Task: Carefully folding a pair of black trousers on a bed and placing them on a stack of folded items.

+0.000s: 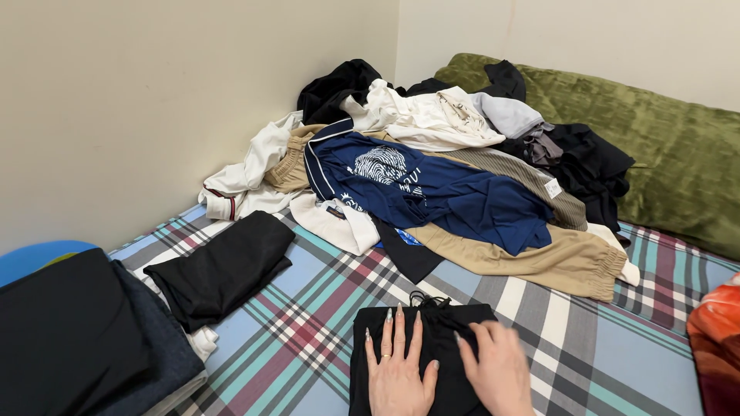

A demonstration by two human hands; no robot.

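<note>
Both of your hands lie flat on the black garment (pixel 432 347) at the near edge of the bed (pixel 308 308): your left hand (pixel 397 370) has its fingers spread and pressed palm down, grasping nothing, and your right hand (pixel 497 370) rests just beside it, also released, fingers loosely splayed on the cloth. To smooth this piece well, I would judge it best to keep the palms flat and sweep outward from the middle toward the edges, so creases are pushed off and not bunched under your fingers. Keep the drawstring (pixel 428 300) at the far end tucked onto the cloth so that it does not make a lump in the fold. Line the side edges up square with each other before you press. The garment is plain black, matte and soft-looking, lying as a neat rectangle with a gathered waistband and a knotted cord at its far edge; its near end runs out of view. It sits on the plaid sheet, apart from the loose heap (pixel 447 177) of clothes farther back, where a navy shirt (pixel 432 192) lies on top, and from the folded dark stack (pixel 77 339) off to your left.
</note>
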